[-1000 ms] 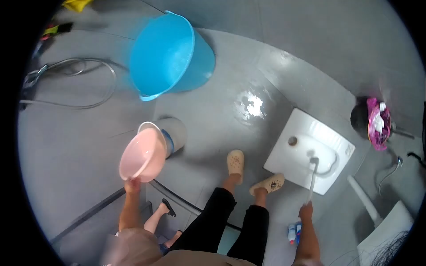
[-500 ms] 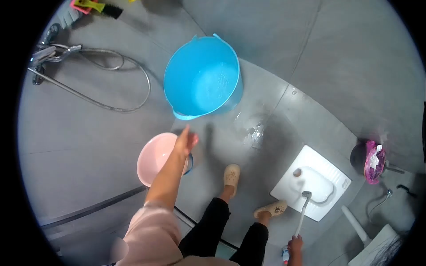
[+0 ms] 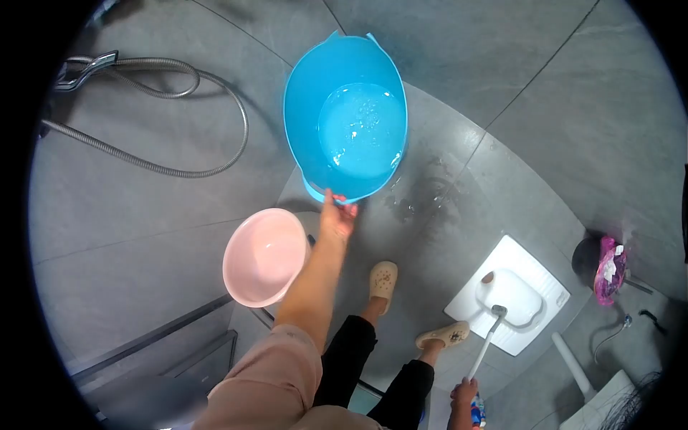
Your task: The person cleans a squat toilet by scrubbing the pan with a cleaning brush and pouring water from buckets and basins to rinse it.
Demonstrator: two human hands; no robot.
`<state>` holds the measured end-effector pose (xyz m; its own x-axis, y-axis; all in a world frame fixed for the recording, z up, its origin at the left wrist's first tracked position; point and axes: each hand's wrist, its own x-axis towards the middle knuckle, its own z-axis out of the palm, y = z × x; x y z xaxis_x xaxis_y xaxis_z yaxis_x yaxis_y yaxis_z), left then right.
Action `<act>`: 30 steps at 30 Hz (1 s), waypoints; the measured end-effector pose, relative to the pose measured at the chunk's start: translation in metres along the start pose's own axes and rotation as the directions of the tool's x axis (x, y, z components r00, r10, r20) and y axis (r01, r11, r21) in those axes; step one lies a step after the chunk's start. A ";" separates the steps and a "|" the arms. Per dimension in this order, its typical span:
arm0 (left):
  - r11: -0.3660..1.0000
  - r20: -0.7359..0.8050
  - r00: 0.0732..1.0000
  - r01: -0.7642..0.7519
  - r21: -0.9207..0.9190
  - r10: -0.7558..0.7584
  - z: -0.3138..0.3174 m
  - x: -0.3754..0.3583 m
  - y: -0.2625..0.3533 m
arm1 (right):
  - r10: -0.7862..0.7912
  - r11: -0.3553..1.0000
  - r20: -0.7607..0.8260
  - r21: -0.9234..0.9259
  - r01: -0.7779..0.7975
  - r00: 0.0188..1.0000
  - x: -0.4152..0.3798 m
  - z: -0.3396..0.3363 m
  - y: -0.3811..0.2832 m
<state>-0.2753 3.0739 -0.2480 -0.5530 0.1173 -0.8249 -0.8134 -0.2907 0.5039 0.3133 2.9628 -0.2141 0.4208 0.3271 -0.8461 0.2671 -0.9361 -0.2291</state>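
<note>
My left hand (image 3: 338, 218) is at the near rim of a large blue tub (image 3: 304, 115), its fingers curled at the handle. A little water lies in the bottom of the tub. My right hand (image 3: 464, 391), at the bottom right, is wrapped round the white handle of a brush (image 3: 484, 348). The brush's grey head rests over the white squat toilet (image 3: 473, 297). Left of my left forearm stands a pink basin (image 3: 265, 258).
A shower hose (image 3: 246, 129) loops at the upper left. At the right is a dark bin with a pink bag (image 3: 609, 276). Wet patches (image 3: 408, 208) mark the grey floor. Beige clogs (image 3: 383, 281) are on my feet. A blue-and-white item (image 3: 478, 411) lies beside my right hand.
My left hand has moved up and right from beside the pink basin to the tub's near handle. The tub appears slightly higher and further right in view. My right hand still holds the brush.
</note>
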 end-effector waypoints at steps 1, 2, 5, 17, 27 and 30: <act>0.999 0.021 0.999 0.043 0.004 -0.043 -0.001 -0.006 -0.012 | 0.000 1.000 -0.002 0.003 0.000 1.000 -0.001 0.001 0.001; 0.999 0.023 0.998 0.051 0.010 -0.051 0.001 -0.015 -0.029 | 0.024 0.998 0.005 0.058 -0.024 1.000 -0.005 0.002 0.002; 0.986 0.025 0.994 0.111 -0.121 -0.109 -0.001 -0.046 -0.066 | 0.038 0.994 0.024 0.101 -0.040 0.999 -0.011 -0.001 0.010; 0.988 -0.004 0.998 0.057 0.146 -0.057 -0.141 -0.131 -0.123 | 0.117 0.983 -0.072 0.151 -0.105 0.990 -0.003 -0.033 0.029; 0.910 -0.019 1.000 0.016 0.415 -0.009 -0.247 -0.173 -0.156 | 0.038 0.979 0.063 0.195 -0.049 0.997 0.130 -0.090 0.042; 0.910 -0.154 0.986 0.009 0.414 0.060 -0.239 -0.185 -0.166 | 0.066 0.975 0.028 0.211 -0.071 0.997 0.180 -0.101 0.034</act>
<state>0.0054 2.8732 -0.2399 -0.5663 -0.0483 -0.8228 -0.8203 0.1298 0.5570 0.4858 3.0026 -0.3256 0.4128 0.2604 -0.8728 0.0476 -0.9631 -0.2648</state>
